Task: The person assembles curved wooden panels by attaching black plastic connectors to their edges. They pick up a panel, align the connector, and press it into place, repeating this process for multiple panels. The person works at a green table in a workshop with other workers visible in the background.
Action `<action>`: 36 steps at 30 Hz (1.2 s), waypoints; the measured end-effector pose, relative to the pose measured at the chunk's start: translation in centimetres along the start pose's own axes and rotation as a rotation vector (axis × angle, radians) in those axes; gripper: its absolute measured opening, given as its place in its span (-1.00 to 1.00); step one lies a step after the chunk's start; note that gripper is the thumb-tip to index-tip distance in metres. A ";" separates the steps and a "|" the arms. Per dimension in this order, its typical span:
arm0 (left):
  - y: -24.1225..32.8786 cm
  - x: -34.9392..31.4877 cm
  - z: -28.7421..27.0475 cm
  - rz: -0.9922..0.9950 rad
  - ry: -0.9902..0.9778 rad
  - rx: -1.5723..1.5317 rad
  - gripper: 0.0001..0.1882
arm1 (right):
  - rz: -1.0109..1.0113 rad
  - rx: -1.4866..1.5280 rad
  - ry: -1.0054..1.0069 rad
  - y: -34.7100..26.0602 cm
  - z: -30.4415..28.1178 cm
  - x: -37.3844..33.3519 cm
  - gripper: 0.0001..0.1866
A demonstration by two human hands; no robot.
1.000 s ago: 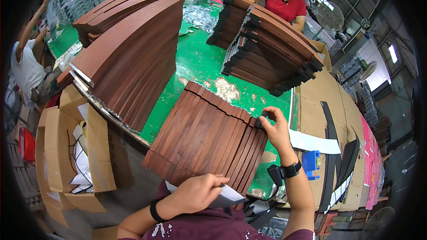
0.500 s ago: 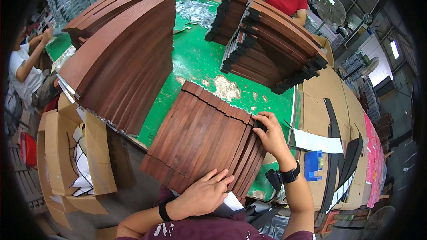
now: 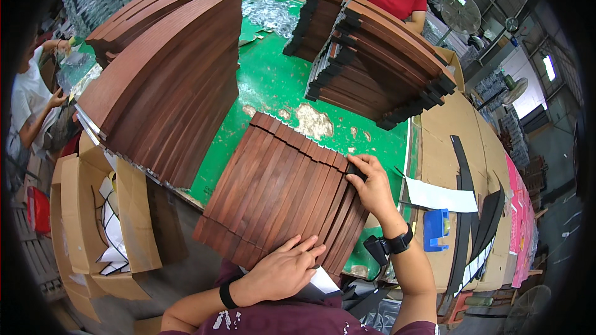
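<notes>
A panel of reddish-brown wood slats point(image 3: 273, 189) lies across the near edge of the green table, its far end stepped with dark edging. My left hand point(image 3: 276, 273) rests on the near part of the slats with fingers stretched out. A white strip point(image 3: 324, 281) shows just beside its fingertips. At the far right corner of the slats, my right hand point(image 3: 374, 187) pinches a small black piece point(image 3: 354, 169) between thumb and fingers, against the slat ends. The fingers partly hide the piece.
Tall stacks of brown slats stand at the far left point(image 3: 167, 68) and far right point(image 3: 385, 62) of the green table point(image 3: 267, 80). A blue tape dispenser point(image 3: 436, 229), black strips point(image 3: 459, 236) and a white sheet point(image 3: 439, 195) lie on cardboard at right. An open carton point(image 3: 136, 229) sits at lower left. Two people work nearby.
My right hand has shifted slightly left along the slat ends, its fingers closing further over the black piece. My left hand stays put. The person at left has lowered an arm.
</notes>
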State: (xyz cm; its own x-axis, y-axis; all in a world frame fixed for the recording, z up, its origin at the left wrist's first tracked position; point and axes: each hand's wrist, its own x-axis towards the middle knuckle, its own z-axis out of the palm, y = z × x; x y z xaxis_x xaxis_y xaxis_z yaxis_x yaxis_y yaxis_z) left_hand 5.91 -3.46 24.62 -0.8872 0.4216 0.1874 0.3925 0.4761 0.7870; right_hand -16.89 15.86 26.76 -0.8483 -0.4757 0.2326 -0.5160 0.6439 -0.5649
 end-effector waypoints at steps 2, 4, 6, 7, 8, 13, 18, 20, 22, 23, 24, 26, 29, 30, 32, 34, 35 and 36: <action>0.0 0.0 -0.1 -0.001 -0.006 0.001 -0.71 | -0.004 -0.010 0.003 0.4 0.1 -0.1 -0.50; 0.0 0.0 0.0 0.001 -0.009 0.003 -0.71 | -0.014 -0.035 0.016 0.9 0.4 -0.1 -0.48; -0.1 0.0 0.1 -0.003 -0.007 0.002 -0.71 | -0.002 -0.029 0.007 0.8 0.5 0.0 -0.48; -0.1 0.0 0.1 -0.004 -0.006 0.001 -0.71 | 0.005 -0.028 0.002 0.7 0.5 0.0 -0.48; -0.1 0.0 0.1 -0.006 -0.002 -0.006 -0.71 | -0.001 -0.039 0.001 0.7 0.5 0.0 -0.48; 0.0 0.0 0.0 -0.013 0.006 -0.031 -0.70 | -0.031 -0.086 -0.005 1.1 0.6 -0.1 -0.44; 0.0 0.0 0.0 -0.011 0.000 -0.015 -0.71 | -0.008 -0.053 0.026 0.9 0.4 -0.1 -0.46; 0.1 0.0 0.0 -0.011 0.008 -0.020 -0.72 | -0.003 -0.058 0.022 0.8 0.3 0.0 -0.49; 0.0 0.0 0.2 -0.011 0.020 -0.022 -0.74 | 0.038 -0.061 0.013 0.2 0.1 0.0 -0.52; 0.0 0.0 0.2 -0.008 0.018 -0.018 -0.74 | 0.038 -0.060 0.015 0.2 0.1 0.0 -0.52; 0.0 0.0 0.1 -0.006 0.016 -0.015 -0.75 | 0.038 -0.059 0.017 0.2 0.1 0.0 -0.53; 0.1 0.1 0.0 -0.005 0.015 -0.017 -0.75 | 0.031 -0.057 0.022 0.3 0.0 0.0 -0.53; 0.2 0.0 -0.1 -0.008 0.017 -0.025 -0.76 | 0.008 -0.046 0.035 0.1 -0.1 0.1 -0.55; 0.2 0.0 -0.1 -0.009 0.016 -0.023 -0.76 | 0.000 -0.037 0.039 -0.1 -0.2 0.1 -0.56; 0.1 0.0 0.0 -0.010 0.018 -0.023 -0.76 | -0.013 -0.030 0.047 -0.1 -0.2 0.2 -0.57; 0.1 0.0 0.0 -0.009 0.025 -0.027 -0.76 | -0.024 -0.035 0.056 0.0 -0.2 0.3 -0.57; 0.1 0.0 0.0 -0.009 0.026 -0.026 -0.76 | -0.024 -0.040 0.056 0.0 -0.1 0.3 -0.57; 0.1 0.0 0.0 -0.008 0.026 -0.025 -0.76 | -0.025 -0.046 0.057 0.0 -0.1 0.3 -0.58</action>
State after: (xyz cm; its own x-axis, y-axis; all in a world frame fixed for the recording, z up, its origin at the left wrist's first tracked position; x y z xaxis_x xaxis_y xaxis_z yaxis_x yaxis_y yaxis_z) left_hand 5.97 -3.41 24.66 -0.8965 0.3973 0.1961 0.3795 0.4601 0.8026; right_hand -17.13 15.82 26.95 -0.8397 -0.4582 0.2914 -0.5410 0.6598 -0.5215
